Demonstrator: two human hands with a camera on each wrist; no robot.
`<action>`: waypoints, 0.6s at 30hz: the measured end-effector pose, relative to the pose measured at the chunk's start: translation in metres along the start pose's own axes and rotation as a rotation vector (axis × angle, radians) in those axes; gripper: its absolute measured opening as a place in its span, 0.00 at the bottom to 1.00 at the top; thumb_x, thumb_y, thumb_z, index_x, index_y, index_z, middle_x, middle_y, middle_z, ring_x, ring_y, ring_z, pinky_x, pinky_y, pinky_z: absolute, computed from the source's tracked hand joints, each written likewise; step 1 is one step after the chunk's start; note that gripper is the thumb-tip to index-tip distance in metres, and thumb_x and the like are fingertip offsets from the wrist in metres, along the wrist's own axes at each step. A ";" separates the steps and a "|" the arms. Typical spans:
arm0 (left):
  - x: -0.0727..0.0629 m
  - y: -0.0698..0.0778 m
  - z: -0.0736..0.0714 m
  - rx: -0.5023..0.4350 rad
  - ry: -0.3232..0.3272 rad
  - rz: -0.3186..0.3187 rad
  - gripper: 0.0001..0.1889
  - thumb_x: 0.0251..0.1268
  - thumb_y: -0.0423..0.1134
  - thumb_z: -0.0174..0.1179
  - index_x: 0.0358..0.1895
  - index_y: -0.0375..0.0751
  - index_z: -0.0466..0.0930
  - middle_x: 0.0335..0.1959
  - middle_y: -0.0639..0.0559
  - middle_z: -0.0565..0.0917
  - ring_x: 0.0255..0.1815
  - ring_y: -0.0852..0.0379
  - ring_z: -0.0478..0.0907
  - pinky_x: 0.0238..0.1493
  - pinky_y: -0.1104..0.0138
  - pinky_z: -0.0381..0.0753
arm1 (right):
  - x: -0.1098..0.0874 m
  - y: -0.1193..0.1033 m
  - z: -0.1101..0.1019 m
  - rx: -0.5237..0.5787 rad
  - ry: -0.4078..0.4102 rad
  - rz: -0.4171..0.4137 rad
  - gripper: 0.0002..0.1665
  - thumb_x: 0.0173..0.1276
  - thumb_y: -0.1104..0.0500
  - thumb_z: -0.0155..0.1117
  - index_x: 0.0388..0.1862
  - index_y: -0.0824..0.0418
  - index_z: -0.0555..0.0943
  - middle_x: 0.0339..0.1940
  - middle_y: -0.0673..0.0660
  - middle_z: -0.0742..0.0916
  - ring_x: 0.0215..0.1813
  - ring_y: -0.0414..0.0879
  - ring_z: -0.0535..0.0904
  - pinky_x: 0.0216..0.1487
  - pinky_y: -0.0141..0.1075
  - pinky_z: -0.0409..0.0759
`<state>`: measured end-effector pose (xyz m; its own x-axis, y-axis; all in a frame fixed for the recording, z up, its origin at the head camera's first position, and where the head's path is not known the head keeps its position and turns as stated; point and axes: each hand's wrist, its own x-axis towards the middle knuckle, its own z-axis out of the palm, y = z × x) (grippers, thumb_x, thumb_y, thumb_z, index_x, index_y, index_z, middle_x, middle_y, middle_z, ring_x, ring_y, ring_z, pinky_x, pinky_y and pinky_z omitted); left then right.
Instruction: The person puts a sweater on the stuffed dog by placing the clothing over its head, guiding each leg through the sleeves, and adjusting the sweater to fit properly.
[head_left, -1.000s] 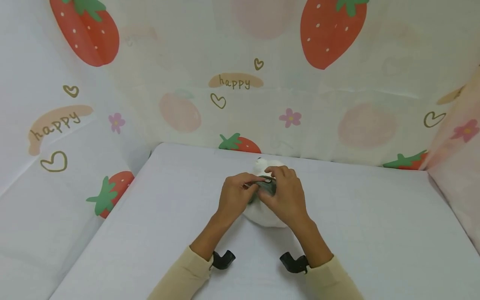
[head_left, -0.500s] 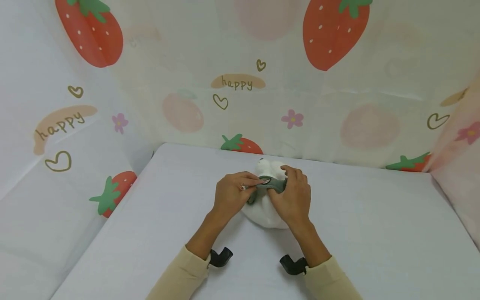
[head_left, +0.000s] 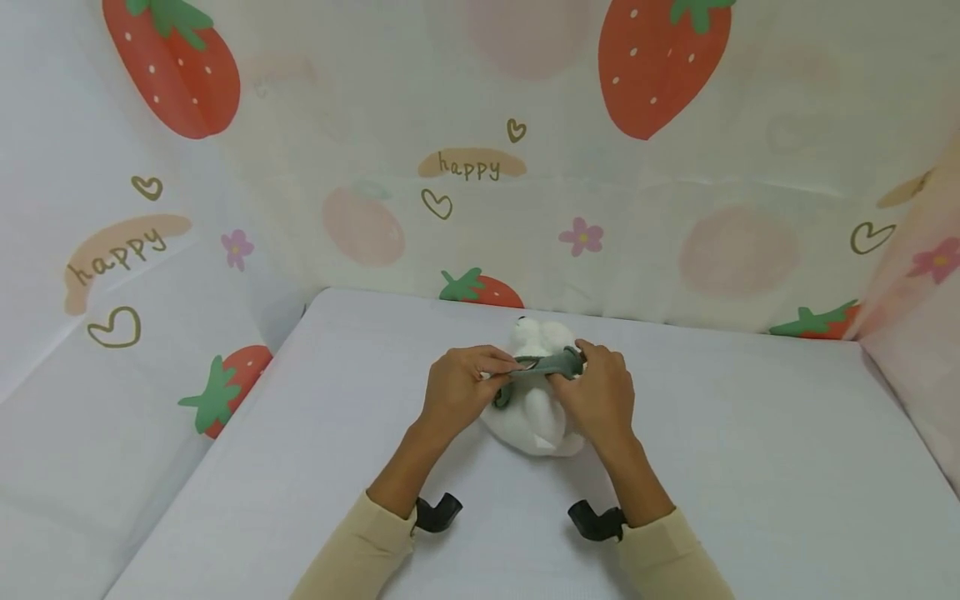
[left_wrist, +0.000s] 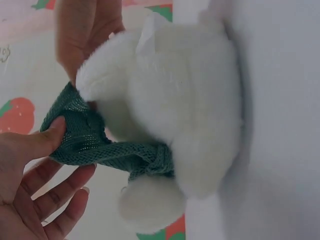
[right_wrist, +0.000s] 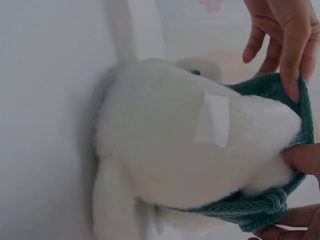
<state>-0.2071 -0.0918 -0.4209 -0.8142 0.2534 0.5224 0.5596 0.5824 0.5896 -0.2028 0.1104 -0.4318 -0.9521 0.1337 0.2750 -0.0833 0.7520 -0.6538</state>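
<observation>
A white plush toy [head_left: 542,421] sits on the table, its head away from me. Around its upper body is a green knitted garment [head_left: 558,363], pulled away from the plush at the near side. My left hand [head_left: 465,387] pinches the garment's left part between thumb and fingers. On the other side, my right hand [head_left: 602,392] grips its right part. The left wrist view shows the knit [left_wrist: 80,132] stretched wide between both hands. In the right wrist view a white tag [right_wrist: 214,120] shows on the plush, and the right thumb lies inside the knit's edge.
The white-covered table [head_left: 750,433] extends to both sides and toward me. Behind it hangs a cloth backdrop [head_left: 480,225] printed with strawberries and hearts. Black curved pieces, one at the left wrist [head_left: 438,512] and one at the right [head_left: 596,521], stick inward from the cuffs.
My right hand has moved right, drawing the green garment out into a longer stretch. My left hand has shifted slightly left, still pinching. More of the plush's white body shows between the hands.
</observation>
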 end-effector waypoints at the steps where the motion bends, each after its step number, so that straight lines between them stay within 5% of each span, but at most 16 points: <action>1: 0.000 -0.001 0.000 0.000 -0.002 0.000 0.10 0.56 0.30 0.74 0.37 0.50 0.94 0.39 0.62 0.90 0.34 0.65 0.84 0.23 0.73 0.74 | 0.000 0.001 -0.001 -0.002 0.005 -0.013 0.33 0.60 0.50 0.73 0.59 0.70 0.82 0.48 0.67 0.87 0.48 0.63 0.80 0.45 0.55 0.78; 11: 0.000 -0.001 0.001 0.020 -0.023 0.013 0.09 0.55 0.32 0.76 0.37 0.52 0.94 0.35 0.63 0.90 0.38 0.64 0.86 0.27 0.72 0.77 | 0.004 0.009 -0.010 0.013 0.029 -0.035 0.18 0.57 0.59 0.76 0.46 0.64 0.90 0.38 0.61 0.90 0.42 0.59 0.81 0.43 0.53 0.74; 18: -0.004 0.003 0.007 0.029 -0.078 0.007 0.10 0.54 0.31 0.76 0.37 0.50 0.94 0.36 0.61 0.90 0.39 0.63 0.86 0.32 0.71 0.80 | 0.003 0.012 -0.010 -0.074 0.110 -0.150 0.15 0.54 0.66 0.79 0.43 0.63 0.91 0.33 0.61 0.90 0.34 0.57 0.81 0.38 0.51 0.75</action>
<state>-0.2035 -0.0854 -0.4258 -0.8206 0.3158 0.4763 0.5613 0.6026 0.5674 -0.2040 0.1260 -0.4321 -0.8924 0.0834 0.4435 -0.1958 0.8138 -0.5471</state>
